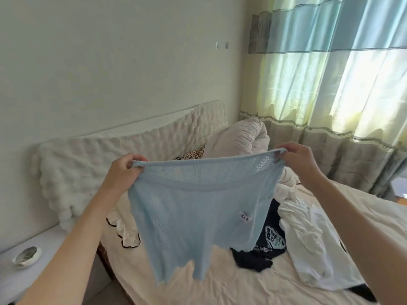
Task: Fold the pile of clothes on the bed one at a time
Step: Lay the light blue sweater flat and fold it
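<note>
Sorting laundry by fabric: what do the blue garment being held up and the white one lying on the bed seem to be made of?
The blue garment looks like a thin, fine knit, matte, with rows of small eyelet holes near its top edge; the fibre can't be told. The white garment looks like a smooth woven cloth, possibly cotton, going by its sharp creases.

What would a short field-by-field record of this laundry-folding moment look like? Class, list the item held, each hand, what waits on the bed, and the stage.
item held: light blue knit garment, stretched out in the air above the bed
left hand: left hand pinches one top corner
right hand: right hand pinches the other top corner
waiting on bed: dark navy printed garment; white garment
beside bed: small bowl on a white ledge
stage: blue garment not yet folded
</note>
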Demonstrator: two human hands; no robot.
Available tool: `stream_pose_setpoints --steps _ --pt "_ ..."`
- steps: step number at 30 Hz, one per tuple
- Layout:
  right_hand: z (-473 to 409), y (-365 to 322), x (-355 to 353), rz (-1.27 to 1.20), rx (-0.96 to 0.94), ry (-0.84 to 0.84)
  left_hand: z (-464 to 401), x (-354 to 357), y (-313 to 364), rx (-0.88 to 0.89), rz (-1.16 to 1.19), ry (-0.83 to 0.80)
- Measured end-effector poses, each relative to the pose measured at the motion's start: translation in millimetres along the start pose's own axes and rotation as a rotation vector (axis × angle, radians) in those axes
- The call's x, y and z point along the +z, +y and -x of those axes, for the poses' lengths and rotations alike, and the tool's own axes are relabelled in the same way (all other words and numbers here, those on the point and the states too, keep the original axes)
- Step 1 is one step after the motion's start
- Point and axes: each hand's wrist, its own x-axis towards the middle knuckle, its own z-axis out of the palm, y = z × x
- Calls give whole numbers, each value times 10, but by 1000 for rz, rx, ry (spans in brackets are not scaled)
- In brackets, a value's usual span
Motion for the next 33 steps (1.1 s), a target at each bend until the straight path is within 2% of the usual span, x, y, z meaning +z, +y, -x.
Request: stream_pose_setpoints --steps 3,6,8,10,12,16,18,19,22,24,25,27,33 --pt "80 116 -95 -58 129 -80 195 -53 -32 -12 39 -145" --pt "204 214 -328 -187 354 -382 450 -191 -124 -33 98 -355" --pt "298 280 -518 -213 430 -598 592 -223 -208 -112 125 -433" --pt "405 359 -668 -303 446 -775 696 -195 -315 -185 163 -416" --pt "523 401 -782 -358 416 -901 821 -127 -338 -176 234 -354" --pt "834 424 -1019 -468 395 -996 1030 -132 -382 -146 365 -292" --pt "1026 372 -1097 -475 350 -917 1100 -200 -364 -146 383 -345" --pt "1126 334 -1114 -440 313 -812 1144 -234 -345 -141 374 -413" --pt "1450 221 -1076 -298 117 -356 1326 -353 -323 -173 426 -636" --pt "1706 144 -1028 -300 11 -119 1457 -424 -301 -188 423 -672" --pt "1842 124 -1013 -283 -41 -24 1547 -439 -302 -157 393 -632" --pt "2075 81 -1004 -255 -123 128 1699 -431 -274 -29 300 -449" --pt "2560 -156 -1012 0 -293 369 2033 -390 -27 297 46 15"
